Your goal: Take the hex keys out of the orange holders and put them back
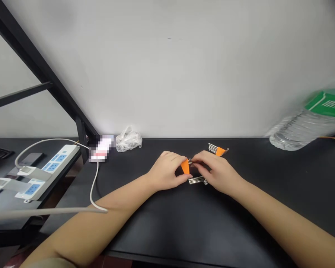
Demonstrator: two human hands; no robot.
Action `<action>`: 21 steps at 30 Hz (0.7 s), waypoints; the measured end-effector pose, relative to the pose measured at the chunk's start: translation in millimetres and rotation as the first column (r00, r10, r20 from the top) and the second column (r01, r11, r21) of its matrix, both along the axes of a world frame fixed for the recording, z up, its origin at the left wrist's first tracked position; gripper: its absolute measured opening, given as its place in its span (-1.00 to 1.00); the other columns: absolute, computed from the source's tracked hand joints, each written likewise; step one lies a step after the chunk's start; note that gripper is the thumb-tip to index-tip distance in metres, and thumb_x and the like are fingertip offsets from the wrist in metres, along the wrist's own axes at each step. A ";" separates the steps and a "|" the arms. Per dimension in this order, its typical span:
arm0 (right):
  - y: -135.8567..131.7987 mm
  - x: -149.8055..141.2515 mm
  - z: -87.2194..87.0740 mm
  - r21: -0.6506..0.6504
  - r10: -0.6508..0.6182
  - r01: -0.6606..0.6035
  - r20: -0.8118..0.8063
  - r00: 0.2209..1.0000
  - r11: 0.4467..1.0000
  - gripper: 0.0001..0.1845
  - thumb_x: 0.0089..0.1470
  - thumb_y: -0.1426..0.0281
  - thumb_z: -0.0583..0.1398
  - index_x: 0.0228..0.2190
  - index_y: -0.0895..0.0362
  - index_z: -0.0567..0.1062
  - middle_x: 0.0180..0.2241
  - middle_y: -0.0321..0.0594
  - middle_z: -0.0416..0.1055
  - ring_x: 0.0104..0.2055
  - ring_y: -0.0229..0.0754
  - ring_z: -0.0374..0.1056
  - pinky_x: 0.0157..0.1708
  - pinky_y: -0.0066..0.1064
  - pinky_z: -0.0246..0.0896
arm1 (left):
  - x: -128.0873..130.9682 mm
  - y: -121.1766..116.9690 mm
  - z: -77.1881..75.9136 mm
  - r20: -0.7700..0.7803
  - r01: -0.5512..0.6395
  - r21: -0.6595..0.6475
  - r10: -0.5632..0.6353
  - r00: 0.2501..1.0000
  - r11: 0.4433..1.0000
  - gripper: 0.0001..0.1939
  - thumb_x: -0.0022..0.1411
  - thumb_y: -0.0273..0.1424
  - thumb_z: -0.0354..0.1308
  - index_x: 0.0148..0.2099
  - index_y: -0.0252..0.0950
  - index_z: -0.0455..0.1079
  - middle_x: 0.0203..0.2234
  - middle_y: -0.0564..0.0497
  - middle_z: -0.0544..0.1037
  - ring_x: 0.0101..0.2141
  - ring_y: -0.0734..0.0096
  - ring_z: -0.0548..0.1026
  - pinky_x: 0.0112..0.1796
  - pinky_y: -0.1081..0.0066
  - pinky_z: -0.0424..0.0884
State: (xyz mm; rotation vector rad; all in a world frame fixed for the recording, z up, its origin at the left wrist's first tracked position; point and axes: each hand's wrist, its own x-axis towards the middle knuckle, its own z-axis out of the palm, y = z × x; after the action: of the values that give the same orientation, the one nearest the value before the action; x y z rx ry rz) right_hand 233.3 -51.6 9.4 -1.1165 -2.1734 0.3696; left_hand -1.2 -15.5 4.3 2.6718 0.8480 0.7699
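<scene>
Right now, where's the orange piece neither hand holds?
In the head view, that orange piece lies on the black table, right of centre, just beyond the right hand.

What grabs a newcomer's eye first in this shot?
Probably the bright orange piece near the middle of the black table, held by the left hand with the right hand's fingertips beside it. Next, the clear plastic bottle with its green label at the right edge, then the white power strip at left.
</scene>
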 end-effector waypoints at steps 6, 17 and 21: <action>2.2 -3.1 -4.4 0.003 -0.029 0.029 -0.006 1.000 1.000 -0.89 0.29 0.45 0.11 -0.24 0.04 0.44 -0.24 -0.19 0.47 -0.24 -0.14 0.40 -0.24 -0.27 0.33 | 2.6 -2.9 4.0 -0.004 -0.014 -0.030 0.014 1.000 0.999 -0.56 0.25 -0.13 0.26 0.07 -0.24 0.37 -0.14 -0.08 0.57 -0.11 0.15 0.51 0.03 0.12 0.34; 13.4 50.8 9.9 -0.433 0.179 -0.061 0.238 0.955 0.899 -0.83 0.23 0.29 0.18 -0.26 0.04 0.57 -0.24 -0.20 0.48 -0.32 -0.16 0.39 -0.30 -0.30 0.32 | -1.4 1.6 -3.4 0.021 0.019 -0.013 -0.018 1.000 1.000 -0.47 0.36 -0.15 0.16 0.29 -0.20 0.28 -0.10 -0.10 0.53 -0.07 0.19 0.49 0.06 0.12 0.34; 13.6 46.3 9.0 -0.452 0.146 -0.016 0.254 0.956 0.892 -0.83 0.20 0.29 0.18 -0.29 0.04 0.58 -0.24 -0.20 0.47 -0.32 -0.17 0.39 -0.29 -0.32 0.30 | -1.4 4.1 -5.1 0.028 -0.002 -0.023 0.003 1.000 1.000 -0.46 0.36 -0.14 0.17 0.30 -0.21 0.28 -0.05 -0.11 0.53 -0.03 0.16 0.48 0.06 0.10 0.35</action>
State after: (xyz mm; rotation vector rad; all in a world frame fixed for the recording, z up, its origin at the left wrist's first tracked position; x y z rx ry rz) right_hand 279.5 -38.0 18.4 -1.3958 -2.4648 0.8281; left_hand -2.6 -11.4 -0.8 2.6340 0.8481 0.7907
